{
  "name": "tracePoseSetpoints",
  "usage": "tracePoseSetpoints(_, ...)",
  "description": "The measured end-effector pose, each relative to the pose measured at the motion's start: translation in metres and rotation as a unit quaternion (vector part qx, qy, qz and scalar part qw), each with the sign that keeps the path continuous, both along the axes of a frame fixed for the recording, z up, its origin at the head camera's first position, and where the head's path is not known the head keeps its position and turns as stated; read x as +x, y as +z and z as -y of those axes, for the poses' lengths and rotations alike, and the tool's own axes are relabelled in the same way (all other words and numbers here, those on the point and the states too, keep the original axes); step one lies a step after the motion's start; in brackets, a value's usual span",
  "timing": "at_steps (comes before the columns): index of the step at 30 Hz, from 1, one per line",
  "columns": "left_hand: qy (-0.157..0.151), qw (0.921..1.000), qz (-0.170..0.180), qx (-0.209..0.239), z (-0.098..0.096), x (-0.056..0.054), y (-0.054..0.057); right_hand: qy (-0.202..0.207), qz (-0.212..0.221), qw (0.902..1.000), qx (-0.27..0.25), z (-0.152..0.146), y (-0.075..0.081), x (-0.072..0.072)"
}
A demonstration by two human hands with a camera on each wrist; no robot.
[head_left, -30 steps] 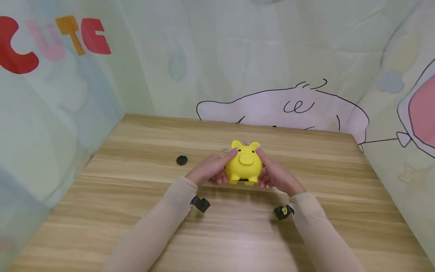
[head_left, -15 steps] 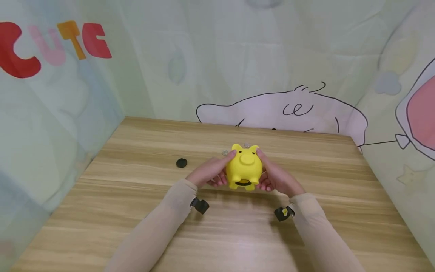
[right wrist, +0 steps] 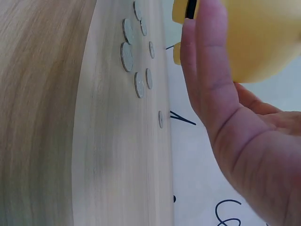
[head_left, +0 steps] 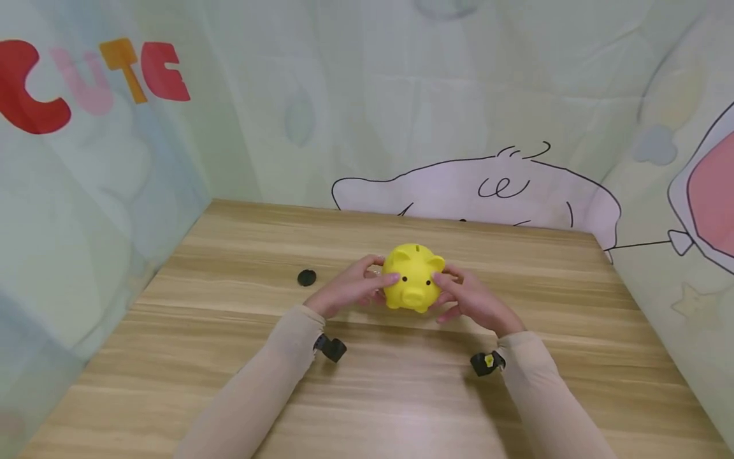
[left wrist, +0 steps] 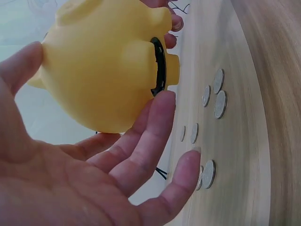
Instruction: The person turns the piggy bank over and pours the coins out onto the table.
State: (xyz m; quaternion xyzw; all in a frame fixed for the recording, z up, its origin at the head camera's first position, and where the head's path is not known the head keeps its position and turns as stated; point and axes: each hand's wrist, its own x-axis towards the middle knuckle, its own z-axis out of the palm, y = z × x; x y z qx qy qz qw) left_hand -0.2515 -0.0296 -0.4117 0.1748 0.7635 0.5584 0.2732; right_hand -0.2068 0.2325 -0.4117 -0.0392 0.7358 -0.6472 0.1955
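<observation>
A yellow piggy bank [head_left: 411, 277] is held between both hands, raised above the table. Its snout faces the person, and the coin slot [head_left: 417, 248] shows on top. The left hand [head_left: 350, 285] grips one side, thumb beside the eye. On the opposite side the right hand [head_left: 474, 301] holds it, thumb likewise near the other eye. In the left wrist view, a black piece [left wrist: 160, 68] shows at the underside between the feet. Several silver coins [left wrist: 220, 104] lie on the table below; the bank and hands hide most of them in the head view.
A round black disc [head_left: 306, 277] lies on the wooden table [head_left: 241, 255], left of the left hand. Printed cloth [head_left: 275, 153] hangs along the table's back and sides.
The piggy bank first tipped back, showing the black part underneath, then tilted forward so its snout dropped and the slot came into view. Both hands turned with it, keeping their hold.
</observation>
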Motion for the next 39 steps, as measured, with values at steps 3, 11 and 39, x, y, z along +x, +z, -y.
tracePoseSetpoints(3,0.003,1.0,-0.002,-0.001,0.0,0.0,0.0,0.0,-0.007,0.9999,0.01,0.0,-0.001,0.0)
tracePoseSetpoints(11,-0.006,0.9999,-0.013,-0.009,0.001,0.003,-0.004,-0.005,-0.008,0.9996,0.027,-0.001,-0.007,0.002)
tracePoseSetpoints(39,0.032,0.9968,-0.041,0.061,-0.009,0.003,-0.011,-0.03,-0.048,0.9984,0.002,0.006,-0.008,0.0)
